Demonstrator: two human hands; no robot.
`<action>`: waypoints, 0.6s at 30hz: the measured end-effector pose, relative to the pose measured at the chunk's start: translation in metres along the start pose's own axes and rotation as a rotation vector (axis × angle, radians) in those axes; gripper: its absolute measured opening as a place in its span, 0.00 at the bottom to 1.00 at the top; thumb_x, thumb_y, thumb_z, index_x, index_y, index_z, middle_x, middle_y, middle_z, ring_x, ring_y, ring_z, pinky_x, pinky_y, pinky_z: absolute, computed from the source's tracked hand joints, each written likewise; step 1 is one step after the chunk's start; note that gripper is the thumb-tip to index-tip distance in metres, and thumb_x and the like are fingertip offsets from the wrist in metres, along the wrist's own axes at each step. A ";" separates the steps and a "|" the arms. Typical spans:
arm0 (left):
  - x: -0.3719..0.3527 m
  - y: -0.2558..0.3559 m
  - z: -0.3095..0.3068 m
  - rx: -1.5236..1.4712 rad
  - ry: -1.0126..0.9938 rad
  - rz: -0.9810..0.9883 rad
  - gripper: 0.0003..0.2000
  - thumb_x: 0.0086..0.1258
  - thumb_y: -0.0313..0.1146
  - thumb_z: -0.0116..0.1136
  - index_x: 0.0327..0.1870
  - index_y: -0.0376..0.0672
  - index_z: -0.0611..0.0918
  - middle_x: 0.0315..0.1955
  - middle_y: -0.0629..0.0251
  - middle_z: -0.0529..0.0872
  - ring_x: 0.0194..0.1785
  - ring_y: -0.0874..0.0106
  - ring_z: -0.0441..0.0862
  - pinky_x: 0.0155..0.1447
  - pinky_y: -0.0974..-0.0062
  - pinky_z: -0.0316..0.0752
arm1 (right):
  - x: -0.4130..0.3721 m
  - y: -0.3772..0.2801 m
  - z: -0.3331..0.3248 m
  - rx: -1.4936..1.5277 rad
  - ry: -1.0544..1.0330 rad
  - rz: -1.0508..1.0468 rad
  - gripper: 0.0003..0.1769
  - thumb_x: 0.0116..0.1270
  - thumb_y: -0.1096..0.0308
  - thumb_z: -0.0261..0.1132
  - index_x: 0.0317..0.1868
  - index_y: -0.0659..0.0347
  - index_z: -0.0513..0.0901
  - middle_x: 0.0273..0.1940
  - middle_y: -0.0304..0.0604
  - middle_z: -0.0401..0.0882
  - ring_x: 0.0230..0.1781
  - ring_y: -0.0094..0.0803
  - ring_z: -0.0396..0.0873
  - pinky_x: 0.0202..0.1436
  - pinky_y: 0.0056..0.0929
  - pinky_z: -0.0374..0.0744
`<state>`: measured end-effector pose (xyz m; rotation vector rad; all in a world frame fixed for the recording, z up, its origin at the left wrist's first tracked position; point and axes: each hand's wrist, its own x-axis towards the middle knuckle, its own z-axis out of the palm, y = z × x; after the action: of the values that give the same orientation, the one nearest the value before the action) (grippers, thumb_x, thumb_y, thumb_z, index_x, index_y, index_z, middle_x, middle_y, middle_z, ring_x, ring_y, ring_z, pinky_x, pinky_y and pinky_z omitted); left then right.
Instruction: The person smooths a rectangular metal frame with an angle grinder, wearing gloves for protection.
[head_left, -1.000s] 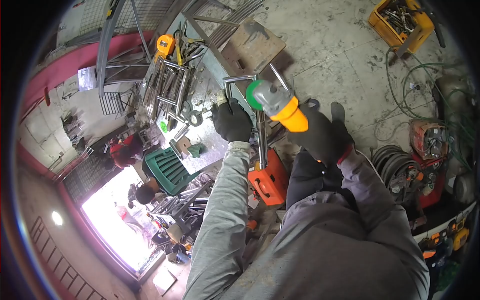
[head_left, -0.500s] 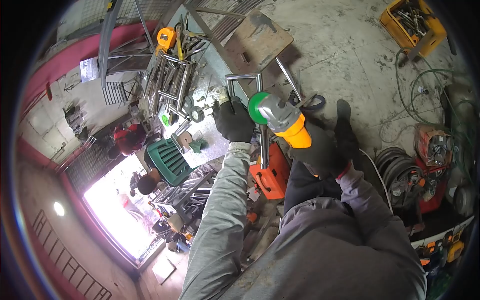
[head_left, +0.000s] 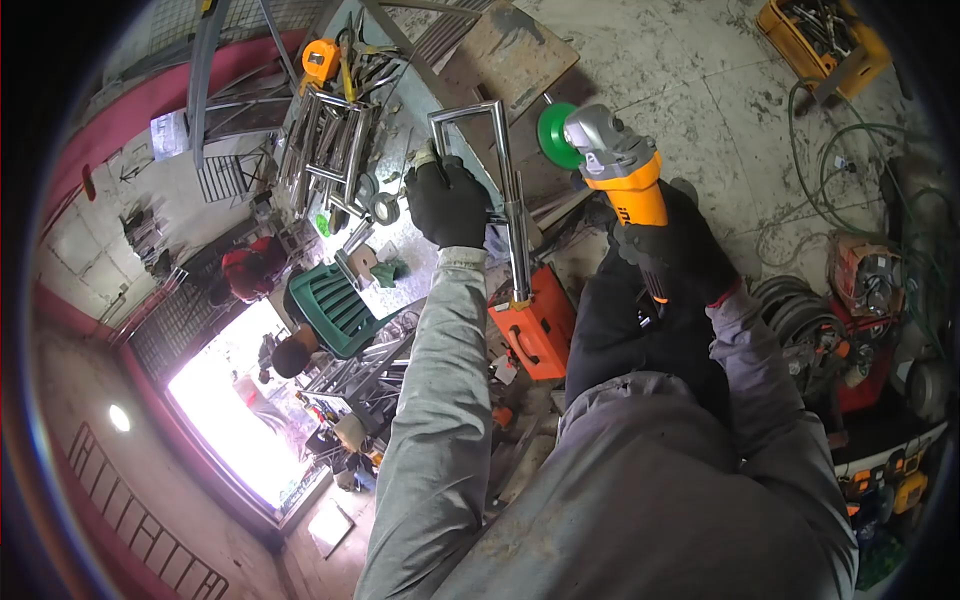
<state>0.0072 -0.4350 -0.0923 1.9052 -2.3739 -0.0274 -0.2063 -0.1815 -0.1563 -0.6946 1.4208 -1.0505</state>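
My right hand (head_left: pixel 675 245), in a dark glove, is closed around the orange body of an angle grinder (head_left: pixel 625 185). Its green disc (head_left: pixel 558 136) faces left, apart from the metal. My left hand (head_left: pixel 446 200), also gloved, is closed at a bent frame of shiny metal tube (head_left: pixel 503 150), over its shorter leg; the fingertips are partly hidden. The frame's long leg runs down toward an orange case (head_left: pixel 535 325). Beside the left hand lies a roll of tape (head_left: pixel 384 208) on the metal-topped workbench (head_left: pixel 405 290).
Shiny tube pieces (head_left: pixel 325 150) and an orange tape measure (head_left: pixel 320 60) lie on the bench. A green plastic stool (head_left: pixel 340 312) stands beyond. A yellow crate (head_left: pixel 825 45), green hose (head_left: pixel 800 140) and tools crowd the right. Another person in red (head_left: pixel 250 270) is further off.
The grinder has moved up and to the right, away from the tube frame. My left hand and the frame have shifted up and left in view, and the camera view has moved slightly.
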 end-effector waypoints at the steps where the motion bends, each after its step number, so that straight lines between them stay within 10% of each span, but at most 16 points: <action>1: 0.003 0.003 0.002 -0.023 0.036 0.028 0.17 0.79 0.41 0.61 0.62 0.44 0.89 0.48 0.45 0.90 0.53 0.43 0.88 0.57 0.45 0.81 | -0.002 0.002 0.002 0.000 0.001 -0.001 0.31 0.72 0.63 0.78 0.71 0.63 0.80 0.58 0.47 0.90 0.57 0.41 0.89 0.60 0.41 0.87; 3: 0.001 0.009 0.006 0.041 0.034 0.005 0.17 0.79 0.41 0.61 0.62 0.45 0.89 0.49 0.45 0.90 0.54 0.43 0.88 0.57 0.45 0.81 | -0.008 -0.002 0.008 0.505 -0.075 0.056 0.31 0.73 0.61 0.77 0.71 0.62 0.80 0.57 0.46 0.90 0.56 0.40 0.90 0.60 0.41 0.88; 7: -0.001 0.012 0.003 0.055 0.065 -0.023 0.17 0.79 0.41 0.60 0.61 0.44 0.89 0.50 0.45 0.90 0.56 0.43 0.88 0.60 0.44 0.81 | -0.009 -0.021 0.017 0.357 -0.007 -0.059 0.29 0.74 0.64 0.76 0.71 0.62 0.79 0.55 0.45 0.90 0.53 0.37 0.90 0.57 0.38 0.88; 9: -0.001 0.009 0.003 0.059 0.003 -0.046 0.17 0.79 0.41 0.61 0.61 0.43 0.89 0.51 0.44 0.90 0.57 0.43 0.88 0.62 0.44 0.80 | -0.004 -0.027 0.023 1.099 -0.123 0.355 0.26 0.75 0.66 0.75 0.69 0.64 0.80 0.50 0.46 0.91 0.47 0.33 0.92 0.51 0.35 0.89; 13: -0.001 0.008 0.004 0.024 0.055 -0.019 0.17 0.79 0.41 0.61 0.60 0.42 0.88 0.50 0.44 0.90 0.58 0.42 0.87 0.63 0.45 0.80 | 0.001 -0.036 0.030 1.182 -0.240 0.269 0.24 0.75 0.68 0.75 0.67 0.66 0.81 0.46 0.46 0.91 0.40 0.32 0.91 0.46 0.33 0.89; 15: -0.001 0.006 0.007 0.035 0.023 -0.031 0.17 0.79 0.41 0.61 0.61 0.42 0.88 0.50 0.44 0.90 0.58 0.41 0.86 0.64 0.45 0.79 | 0.008 -0.026 0.035 0.691 -0.255 0.139 0.32 0.80 0.61 0.72 0.78 0.62 0.74 0.59 0.45 0.86 0.59 0.34 0.87 0.62 0.39 0.88; 18: -0.003 0.003 0.010 0.034 0.063 -0.013 0.17 0.79 0.40 0.61 0.61 0.44 0.88 0.49 0.44 0.91 0.58 0.41 0.86 0.64 0.44 0.79 | 0.021 -0.029 0.037 0.767 -0.248 0.162 0.31 0.78 0.64 0.73 0.76 0.61 0.75 0.58 0.44 0.86 0.56 0.30 0.87 0.58 0.37 0.89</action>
<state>0.0045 -0.4319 -0.1020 1.9071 -2.3361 0.0715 -0.1779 -0.2201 -0.1365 -0.1350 0.7497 -1.2165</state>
